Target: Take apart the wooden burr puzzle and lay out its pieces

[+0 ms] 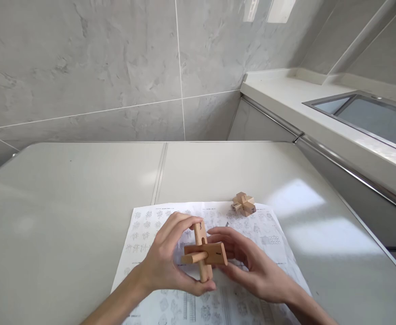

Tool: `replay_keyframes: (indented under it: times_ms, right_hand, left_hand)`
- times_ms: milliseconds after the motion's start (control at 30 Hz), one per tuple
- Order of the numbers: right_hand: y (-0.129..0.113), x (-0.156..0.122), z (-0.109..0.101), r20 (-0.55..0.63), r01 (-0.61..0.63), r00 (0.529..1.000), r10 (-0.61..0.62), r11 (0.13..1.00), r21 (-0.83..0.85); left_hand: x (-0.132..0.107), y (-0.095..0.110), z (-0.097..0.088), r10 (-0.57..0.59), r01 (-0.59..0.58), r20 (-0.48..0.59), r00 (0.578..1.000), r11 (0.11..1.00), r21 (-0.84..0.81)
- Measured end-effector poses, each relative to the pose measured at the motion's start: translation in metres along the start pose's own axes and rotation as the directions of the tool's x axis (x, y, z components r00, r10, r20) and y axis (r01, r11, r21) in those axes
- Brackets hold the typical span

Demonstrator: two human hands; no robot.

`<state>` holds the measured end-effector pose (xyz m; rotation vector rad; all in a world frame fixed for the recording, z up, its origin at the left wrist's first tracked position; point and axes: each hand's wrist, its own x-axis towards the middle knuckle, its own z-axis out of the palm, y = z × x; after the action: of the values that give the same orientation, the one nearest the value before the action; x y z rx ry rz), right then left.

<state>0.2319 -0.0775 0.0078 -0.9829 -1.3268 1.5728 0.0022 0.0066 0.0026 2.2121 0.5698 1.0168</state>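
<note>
You hold a crossed wooden assembly (214, 254) above the printed sheet (140, 259).
Your left hand (162, 257) pinches its upright bar between thumb below and fingers above; your right hand (257, 268) curls beside its right end, whether gripping you cannot tell. Another wooden cluster (244, 205) sits at the sheet's far edge.

Wooden pieces (216, 253) — light brown; sheet (268, 225) — white, grey-printed.

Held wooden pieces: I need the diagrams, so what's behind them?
A diagram sheet shows around the wooden pieces; any diagrams behind them or the left hand are covered.
</note>
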Motion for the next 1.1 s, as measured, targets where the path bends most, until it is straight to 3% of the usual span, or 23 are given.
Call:
replay_keyframes:
  times_ms: [133,333,533,600,700,767,1100]
  right_hand:
    - [0.0,0.002,-0.002,0.168,-0.216,0.971,0.169,0.921,0.323]
    - [0.019,0.006,-0.004,0.223,-0.303,0.952,0.21,0.742,0.598]
    - [0.02,0.005,-0.011,0.208,-0.285,0.958,0.198,0.738,0.612]
    - [0.017,0.007,-0.011,0.165,-0.253,0.967,0.192,0.729,0.636]
    - [0.013,0.008,-0.009,0.074,-0.199,0.977,0.201,0.726,0.658]
    - [0.012,0.009,-0.007,0.029,-0.167,0.98,0.196,0.74,0.651]
    - [0.022,0.012,0.006,0.007,-0.146,0.984,0.178,0.782,0.606]
  left_hand:
    - [0.0,0.003,0.0,0.047,-0.047,-0.008,0.999,0.999,-0.025]
    - [-0.002,0.001,0.0,0.024,-0.018,0.056,0.998,0.995,-0.097]
    - [0.001,-0.002,-0.009,-0.06,0.087,0.165,0.984,0.983,-0.16]
    - [0.0,-0.002,-0.011,-0.169,0.196,0.158,0.973,0.966,-0.171]
    - [-0.002,0.0,-0.011,-0.367,0.393,0.151,0.918,0.897,-0.201]
    - [-0.004,0.002,-0.009,-0.427,0.458,0.17,0.888,0.852,-0.253]
    - [-0.005,0.017,0.002,-0.51,0.524,0.127,0.851,0.799,-0.296]
